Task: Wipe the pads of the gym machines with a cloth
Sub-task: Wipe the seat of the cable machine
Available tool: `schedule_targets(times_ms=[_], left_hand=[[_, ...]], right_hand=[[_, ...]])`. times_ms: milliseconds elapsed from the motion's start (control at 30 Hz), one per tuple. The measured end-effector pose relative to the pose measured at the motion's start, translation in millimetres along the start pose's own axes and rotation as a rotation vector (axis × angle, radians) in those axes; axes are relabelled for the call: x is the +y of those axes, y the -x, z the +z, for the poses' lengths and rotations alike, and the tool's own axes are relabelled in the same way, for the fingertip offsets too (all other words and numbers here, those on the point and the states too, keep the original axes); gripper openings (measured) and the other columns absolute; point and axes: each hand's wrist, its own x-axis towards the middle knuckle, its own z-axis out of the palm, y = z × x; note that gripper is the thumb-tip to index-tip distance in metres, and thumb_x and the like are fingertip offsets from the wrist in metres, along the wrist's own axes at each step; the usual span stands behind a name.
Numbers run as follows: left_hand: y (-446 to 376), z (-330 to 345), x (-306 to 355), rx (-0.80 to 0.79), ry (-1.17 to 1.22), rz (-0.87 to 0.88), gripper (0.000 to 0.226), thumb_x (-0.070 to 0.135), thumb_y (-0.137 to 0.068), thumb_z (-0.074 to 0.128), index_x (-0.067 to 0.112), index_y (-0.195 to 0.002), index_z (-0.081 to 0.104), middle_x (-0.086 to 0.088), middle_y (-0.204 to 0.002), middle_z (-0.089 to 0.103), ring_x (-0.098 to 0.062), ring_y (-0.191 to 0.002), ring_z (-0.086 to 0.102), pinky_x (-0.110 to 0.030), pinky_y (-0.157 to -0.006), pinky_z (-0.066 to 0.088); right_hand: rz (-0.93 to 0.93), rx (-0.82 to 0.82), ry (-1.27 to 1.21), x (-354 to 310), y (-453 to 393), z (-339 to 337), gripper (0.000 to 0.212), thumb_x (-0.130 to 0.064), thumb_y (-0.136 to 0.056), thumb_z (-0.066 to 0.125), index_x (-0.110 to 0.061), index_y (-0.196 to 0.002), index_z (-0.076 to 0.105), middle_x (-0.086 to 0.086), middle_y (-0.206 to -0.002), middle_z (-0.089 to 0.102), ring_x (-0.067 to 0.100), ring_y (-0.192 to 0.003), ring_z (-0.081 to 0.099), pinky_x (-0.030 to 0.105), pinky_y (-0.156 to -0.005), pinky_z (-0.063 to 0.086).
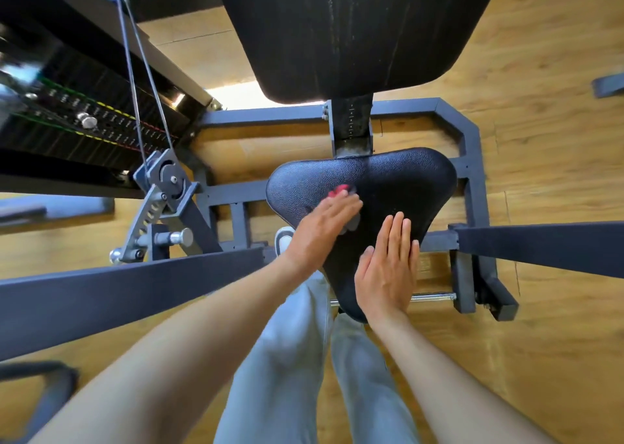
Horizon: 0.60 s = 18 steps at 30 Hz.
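Hands work the black seat pad (398, 180): the left hand (324, 227) presses a red cloth (339, 192), mostly hidden beneath its fingers, the right hand (388, 268) lies flat, fingers together, with the back pad (337, 32) above and the weight stack (84, 119) at left.

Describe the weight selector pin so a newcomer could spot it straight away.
Start at the black seat pad that both hands rest on, then look far left to the dark weight stack crossed by green, yellow and red lines. The selector pin is the round shiny metal knob sticking out of that stack, the only bright silver thing on its plates.
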Motion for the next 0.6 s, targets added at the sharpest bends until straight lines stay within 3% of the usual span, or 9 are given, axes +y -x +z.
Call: schedule_targets(times_ms=[67,100,200,300,367,467,533,600], left_hand=[[-0.5,-12.4,-27.0,-0.062,-0.085,0.168,0.046,0.017,-0.104,0.040,0.010,-0.147,0.055,-0.005,-0.155,0.051,-0.022,-0.146,0.043,-0.031,-0.121,0.034],[-2.6,-20.0,-39.1,-0.046,-0.099,0.128,0.047,0.020,-0.104,0.039,0.013,-0.148,0.055,-0.002,-0.157,0.049,-0.020,-0.146,0.043,-0.035,-0.118,0.039],[-6.1,-32.3,-46.6,0.137,-0.028,-0.263,0.054,0.029,-0.098,0.032,0.020,-0.145,0.057,0.004,-0.157,0.049,-0.016,-0.143,0.046,-0.027,-0.109,0.041],[-12.3,-17.2,-12.7,0.253,0.041,-0.475,0.045,0.016,-0.100,0.041,0.014,-0.140,0.062,-0.005,-0.153,0.053,-0.025,-0.142,0.049,-0.028,-0.109,0.038],[-8.8,-9.4,13.2,0.153,0.061,-0.403,0.057,0.016,-0.095,0.030,0.012,-0.144,0.059,-0.007,-0.156,0.050,-0.026,-0.147,0.043,-0.038,-0.114,0.042],[7.2,-16.8,38.2,-0.048,0.050,-0.193,0.077,0.031,-0.084,0.014,0.014,-0.147,0.055,-0.001,-0.158,0.047,-0.022,-0.146,0.044,-0.039,-0.110,0.045],[14.5,-28.7,43.5,0.014,0.044,-0.221,0.061,0.015,-0.094,0.027,0.013,-0.150,0.053,-0.001,-0.160,0.045,-0.021,-0.148,0.041,-0.043,-0.111,0.046],[19.0,-42.7,47.8,0.131,0.030,-0.263,0.059,-0.007,-0.095,0.045,0.013,-0.150,0.052,-0.001,-0.160,0.045,-0.020,-0.151,0.035,-0.045,-0.114,0.043]], right_hand=[[-0.004,-0.005,0.004,-0.5,-0.9,-0.3,0.064,-0.026,-0.103,0.030,-0.005,-0.162,0.020,0.012,-0.171,0.014,0.025,-0.159,0.010,0.046,-0.126,0.014],[-0.007,-0.011,0.009,-0.3,-1.6,0.2,0.064,-0.027,-0.103,0.030,-0.006,-0.163,0.019,0.011,-0.171,0.013,0.025,-0.159,0.009,0.046,-0.127,0.013],[-0.022,-0.046,0.024,3.8,-3.8,2.9,0.064,-0.030,-0.104,0.028,-0.008,-0.164,0.016,0.008,-0.172,0.010,0.023,-0.159,0.005,0.046,-0.127,0.011],[-0.014,-0.097,0.023,4.4,-4.7,-1.3,0.065,-0.032,-0.105,0.027,-0.009,-0.164,0.016,0.007,-0.172,0.008,0.023,-0.159,0.003,0.046,-0.127,0.011],[-0.024,-0.134,0.012,2.8,-6.4,-7.1,0.064,-0.029,-0.105,0.031,-0.009,-0.164,0.014,0.007,-0.172,0.007,0.024,-0.159,0.003,0.047,-0.127,0.010],[-0.074,-0.174,0.016,-1.5,-13.0,-27.0,0.069,-0.024,-0.105,0.043,-0.011,-0.165,0.011,0.005,-0.172,0.002,0.023,-0.159,0.000,0.046,-0.128,0.007],[-0.100,-0.163,0.016,-7.5,-22.1,-48.3,0.068,-0.023,-0.105,0.043,-0.012,-0.165,0.011,0.004,-0.172,0.003,0.021,-0.159,-0.001,0.046,-0.128,0.005],[-0.110,-0.159,0.010,-15.2,-32.1,-75.4,0.067,-0.024,-0.106,0.040,-0.013,-0.165,0.010,0.004,-0.173,0.003,0.021,-0.159,-0.002,0.047,-0.127,0.003]])
